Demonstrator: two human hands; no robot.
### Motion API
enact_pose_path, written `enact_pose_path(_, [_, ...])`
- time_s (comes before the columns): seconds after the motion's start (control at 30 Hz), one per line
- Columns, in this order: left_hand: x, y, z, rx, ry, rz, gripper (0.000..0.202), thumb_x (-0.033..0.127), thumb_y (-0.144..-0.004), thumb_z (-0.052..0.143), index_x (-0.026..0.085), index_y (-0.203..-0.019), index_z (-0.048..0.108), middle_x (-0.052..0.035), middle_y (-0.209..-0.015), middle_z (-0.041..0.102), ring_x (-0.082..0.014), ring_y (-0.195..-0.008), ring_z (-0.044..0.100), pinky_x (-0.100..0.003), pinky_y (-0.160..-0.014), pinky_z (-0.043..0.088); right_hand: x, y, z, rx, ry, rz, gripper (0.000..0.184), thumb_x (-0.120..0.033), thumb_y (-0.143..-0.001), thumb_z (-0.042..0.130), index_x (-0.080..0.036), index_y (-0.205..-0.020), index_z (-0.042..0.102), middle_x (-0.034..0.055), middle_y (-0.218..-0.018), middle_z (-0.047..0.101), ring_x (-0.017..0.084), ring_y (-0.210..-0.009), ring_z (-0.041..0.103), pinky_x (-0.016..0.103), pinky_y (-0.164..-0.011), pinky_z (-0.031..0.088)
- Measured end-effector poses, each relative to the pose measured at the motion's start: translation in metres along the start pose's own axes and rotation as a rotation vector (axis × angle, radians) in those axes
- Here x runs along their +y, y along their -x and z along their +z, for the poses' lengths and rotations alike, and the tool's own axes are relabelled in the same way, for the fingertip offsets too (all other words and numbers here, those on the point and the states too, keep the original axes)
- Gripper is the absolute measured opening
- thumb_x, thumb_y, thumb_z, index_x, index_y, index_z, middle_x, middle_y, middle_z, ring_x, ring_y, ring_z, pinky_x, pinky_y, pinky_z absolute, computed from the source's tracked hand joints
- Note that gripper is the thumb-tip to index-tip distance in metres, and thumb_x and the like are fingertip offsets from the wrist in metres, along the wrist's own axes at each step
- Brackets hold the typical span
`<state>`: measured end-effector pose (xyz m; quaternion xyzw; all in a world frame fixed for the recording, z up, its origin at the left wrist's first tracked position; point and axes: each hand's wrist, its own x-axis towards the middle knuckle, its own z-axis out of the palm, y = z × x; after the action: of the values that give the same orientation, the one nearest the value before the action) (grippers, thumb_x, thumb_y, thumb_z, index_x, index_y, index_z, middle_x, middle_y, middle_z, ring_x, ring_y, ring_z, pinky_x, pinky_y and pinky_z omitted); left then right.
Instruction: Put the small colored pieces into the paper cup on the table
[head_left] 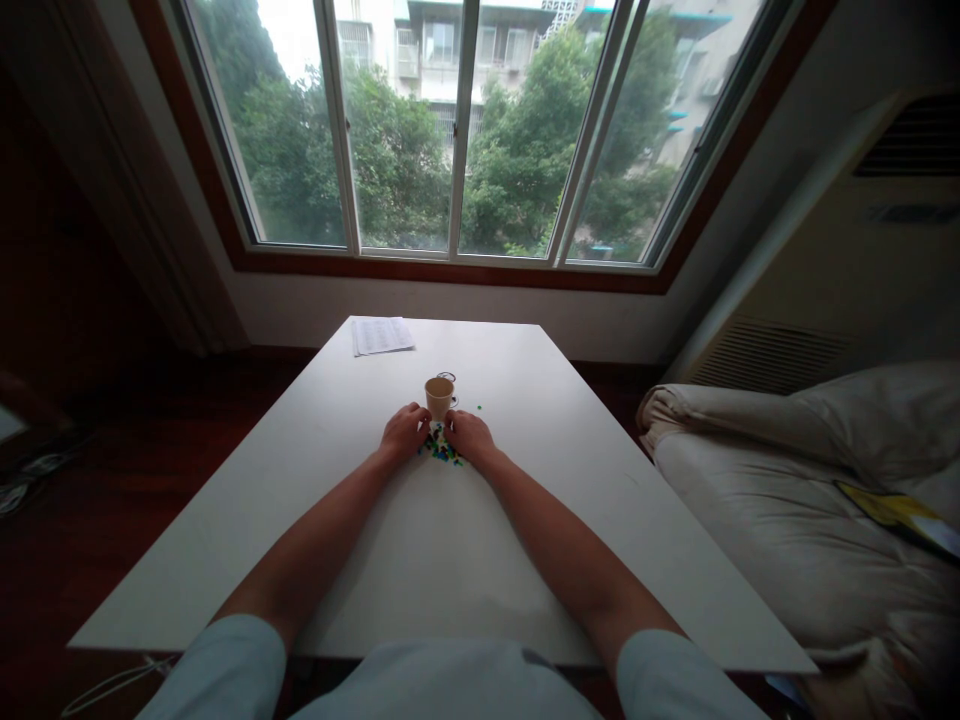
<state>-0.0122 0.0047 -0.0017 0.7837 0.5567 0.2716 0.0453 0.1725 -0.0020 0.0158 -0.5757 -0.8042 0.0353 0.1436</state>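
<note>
A small tan cup stands upright on the white table, its open rim facing up. Right in front of it lies a loose pile of tiny green, blue, yellow and dark pieces, too small to name. My left hand is at the left of cup and pile, fingers curled inward beside the cup's lower wall. From the other side my right hand mirrors it, its bent fingertips by the cup's lower right. Whether either hand touches the cup or pinches a piece is too small to make out.
Papers lie at the table's far left corner. A thin dark loop sits behind the cup, and a single green piece lies apart to its right. A padded sofa stands right of the white table.
</note>
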Motion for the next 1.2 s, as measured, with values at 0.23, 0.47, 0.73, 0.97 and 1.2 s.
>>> enact_pose_path(0.23, [0.006,0.001,-0.008,0.188,0.075,0.009,0.036,0.021,-0.09,0.05,0.022,-0.125,0.057,-0.0098,-0.119,0.058,-0.0236,-0.11,0.056,-0.038,-0.095,0.049,0.003,-0.001,-0.004,0.28,-0.107,0.042,0.027,-0.03,-0.099,0.039,-0.02,-0.109,0.062,0.0083,-0.105,0.063,0.021,-0.099,0.056,0.029,-0.083,0.043])
enact_pose_path(0.47, [0.009,0.002,-0.008,0.263,0.105,0.077,0.05,0.02,-0.089,0.05,0.021,-0.138,0.044,-0.0121,-0.137,0.049,-0.0256,-0.129,0.045,-0.043,-0.111,0.041,0.006,0.004,-0.01,0.41,-0.186,-0.063,0.041,-0.027,-0.096,0.041,-0.019,-0.135,0.049,0.0136,-0.13,0.052,0.026,-0.123,0.046,0.038,-0.102,0.043])
enact_pose_path(0.73, [0.006,0.001,-0.004,0.245,0.116,0.102,0.057,0.019,-0.087,0.053,0.024,-0.143,0.039,-0.0106,-0.15,0.04,-0.0268,-0.139,0.038,-0.045,-0.114,0.04,0.009,0.001,-0.004,0.398,-0.215,-0.112,0.048,-0.027,-0.094,0.045,-0.023,-0.141,0.044,0.0113,-0.146,0.041,0.024,-0.134,0.04,0.038,-0.106,0.044])
enact_pose_path(0.97, [0.011,-0.002,0.001,0.248,0.159,0.104,0.048,0.016,-0.089,0.052,0.023,-0.136,0.043,-0.0102,-0.153,0.037,-0.0242,-0.141,0.037,-0.043,-0.112,0.041,0.011,-0.004,-0.002,0.392,-0.287,-0.116,0.046,-0.024,-0.092,0.046,-0.025,-0.138,0.047,0.01,-0.148,0.041,0.023,-0.134,0.042,0.039,-0.1,0.049])
enact_pose_path(1.2, [0.017,-0.005,0.002,0.237,0.203,0.064,0.026,0.019,-0.093,0.047,0.023,-0.118,0.05,-0.0082,-0.148,0.043,-0.0207,-0.132,0.047,-0.038,-0.101,0.049,0.006,-0.006,-0.003,0.325,-0.365,-0.173,0.028,-0.025,-0.095,0.045,-0.022,-0.121,0.055,0.0104,-0.141,0.049,0.02,-0.117,0.057,0.033,-0.093,0.053])
